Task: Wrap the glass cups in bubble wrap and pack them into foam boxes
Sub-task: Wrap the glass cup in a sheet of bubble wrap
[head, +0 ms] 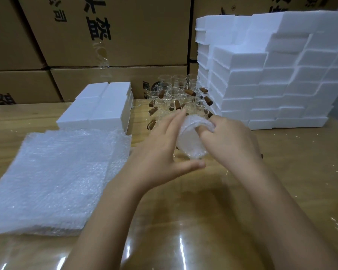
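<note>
A glass cup wrapped in bubble wrap [189,141] is held above the middle of the wooden table. My left hand [162,151] cups it from the left, thumb underneath and fingers up its side. My right hand [230,139] grips it from the right, with fingertips pushed into the wrap at the cup's mouth. A thick stack of bubble wrap sheets [53,178] lies to the left. Several bare glass cups with brown wooden handles [176,96] stand clustered behind my hands. White foam boxes [100,106] sit at the back left.
A tall stepped pile of white foam boxes [271,75] fills the right rear of the table [183,221]. Brown cardboard cartons [109,32] with black print form a wall behind everything. The glossy tabletop stretches in front of my arms.
</note>
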Action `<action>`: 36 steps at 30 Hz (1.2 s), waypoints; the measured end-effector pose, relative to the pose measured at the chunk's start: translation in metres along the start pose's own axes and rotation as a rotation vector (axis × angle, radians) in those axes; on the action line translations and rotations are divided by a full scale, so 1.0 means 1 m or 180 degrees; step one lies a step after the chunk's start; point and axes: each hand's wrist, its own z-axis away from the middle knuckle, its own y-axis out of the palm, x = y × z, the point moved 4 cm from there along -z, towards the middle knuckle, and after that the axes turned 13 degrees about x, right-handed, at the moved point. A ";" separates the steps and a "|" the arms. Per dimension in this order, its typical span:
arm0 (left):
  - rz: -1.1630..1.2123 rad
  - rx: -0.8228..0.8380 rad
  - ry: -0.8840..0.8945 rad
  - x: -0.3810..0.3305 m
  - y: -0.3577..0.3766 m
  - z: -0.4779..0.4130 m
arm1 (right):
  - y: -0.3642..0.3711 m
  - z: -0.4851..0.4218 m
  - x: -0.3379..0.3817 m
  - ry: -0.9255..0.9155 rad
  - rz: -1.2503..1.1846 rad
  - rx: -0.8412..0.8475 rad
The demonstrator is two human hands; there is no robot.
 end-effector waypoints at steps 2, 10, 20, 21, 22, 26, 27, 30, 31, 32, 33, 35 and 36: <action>0.0034 0.0108 0.0347 -0.002 0.003 -0.001 | 0.005 -0.005 -0.009 0.0201 -0.0323 0.0410; 0.0689 -0.0483 0.0047 0.008 0.024 -0.011 | 0.015 -0.006 -0.010 -0.0444 -0.0750 0.1145; 0.1954 -0.0277 -0.0956 0.045 0.091 -0.017 | 0.017 0.004 -0.011 -0.0610 0.0366 0.1699; 0.1959 -0.0264 -0.1014 0.049 0.094 -0.017 | 0.022 0.003 -0.009 -0.0550 0.0525 0.1743; 0.1956 -0.0255 -0.1064 0.052 0.096 -0.016 | 0.027 0.002 -0.007 -0.0514 0.0635 0.1744; 0.1991 -0.0220 -0.1065 0.057 0.098 -0.015 | 0.048 -0.004 0.000 -0.0541 0.1033 0.1792; 0.2006 -0.0214 -0.1052 0.057 0.098 -0.015 | 0.054 -0.007 0.001 -0.0586 0.1145 0.1808; 0.2103 -0.0204 -0.1070 0.059 0.100 -0.015 | 0.075 -0.010 0.004 -0.0599 0.1432 0.1958; 0.2120 -0.0198 -0.1078 0.059 0.100 -0.015 | 0.081 -0.009 0.005 -0.0617 0.1480 0.1952; 0.2129 -0.0192 -0.1077 0.059 0.101 -0.015 | 0.085 -0.009 0.006 -0.0651 0.1484 0.1921; 0.2144 -0.0191 -0.1065 0.060 0.101 -0.015 | 0.088 -0.008 0.007 -0.0701 0.1459 0.1875; 0.2194 -0.0209 -0.1034 0.060 0.101 -0.015 | 0.091 -0.006 0.009 -0.0795 0.1431 0.1793; 0.2220 -0.0216 -0.1028 0.060 0.101 -0.015 | 0.091 -0.005 0.010 -0.0834 0.1461 0.1780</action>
